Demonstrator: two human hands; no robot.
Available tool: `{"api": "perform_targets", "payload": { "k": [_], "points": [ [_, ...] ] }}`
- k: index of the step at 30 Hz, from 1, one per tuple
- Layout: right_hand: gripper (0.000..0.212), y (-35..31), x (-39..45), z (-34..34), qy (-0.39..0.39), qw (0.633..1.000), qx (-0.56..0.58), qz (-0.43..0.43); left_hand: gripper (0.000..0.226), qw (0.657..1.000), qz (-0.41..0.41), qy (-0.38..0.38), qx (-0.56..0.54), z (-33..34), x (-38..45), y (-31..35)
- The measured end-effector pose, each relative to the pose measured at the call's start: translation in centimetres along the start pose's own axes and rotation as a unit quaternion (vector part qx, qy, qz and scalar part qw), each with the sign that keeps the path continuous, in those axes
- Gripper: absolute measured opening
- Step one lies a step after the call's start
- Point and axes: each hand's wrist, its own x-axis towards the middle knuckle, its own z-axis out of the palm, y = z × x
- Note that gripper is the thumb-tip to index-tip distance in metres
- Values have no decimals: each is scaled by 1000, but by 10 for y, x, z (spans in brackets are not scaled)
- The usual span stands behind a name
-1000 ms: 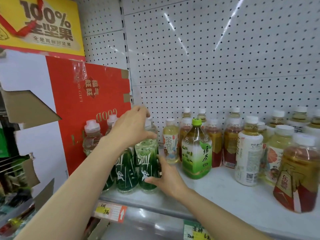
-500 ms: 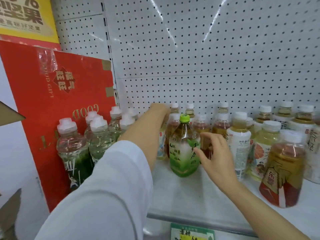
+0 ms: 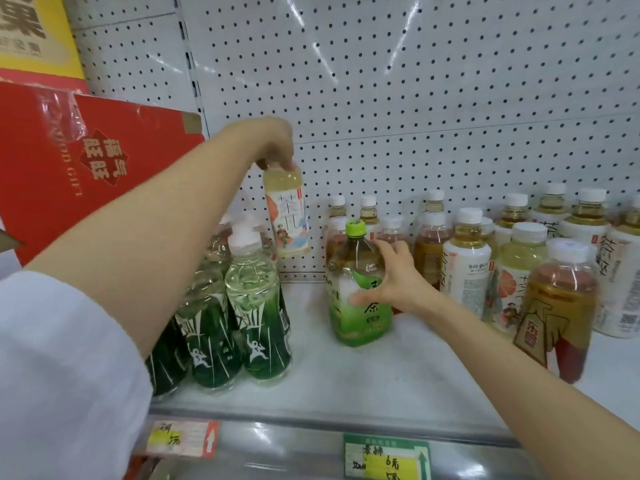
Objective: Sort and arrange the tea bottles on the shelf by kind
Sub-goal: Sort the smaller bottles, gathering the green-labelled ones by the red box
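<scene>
The left hand point(image 3: 273, 143) pinches a pale yellow tea bottle point(image 3: 286, 216) by its cap and holds it in the air above the shelf point(image 3: 346, 372), near the back panel and just behind the cluster of dark green bottles point(image 3: 256, 306) at the left end. The right hand point(image 3: 394, 278) wraps its fingers round the green-capped green tea bottle point(image 3: 356, 289), which stands mid-shelf. To do this well, carry the lifted bottle upright and high over the caps toward the matching pale bottles at the right point(image 3: 512, 271), and steady the green tea bottle so nothing tips.
</scene>
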Motion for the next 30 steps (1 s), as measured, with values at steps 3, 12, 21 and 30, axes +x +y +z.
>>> {"api": "perform_targets", "payload": {
  "k": [3, 12, 21, 30],
  "points": [
    [117, -2, -11, 10, 13, 996, 93, -7, 22, 992, 4, 65, -112, -5, -7, -9],
    [92, -8, -53, 34, 141, 953, 266, -20, 15, 846, 61, 217, -483, 26, -29, -10],
    [74, -8, -134, -8, 232, 918, 321, -4, 16, 689, 75, 312, -650, 60, -71, 30],
    [80, 29, -243, -98, 283, 896, 340, 34, 26, 713, 118, 252, -644, 105, -142, 148]
  ]
}}
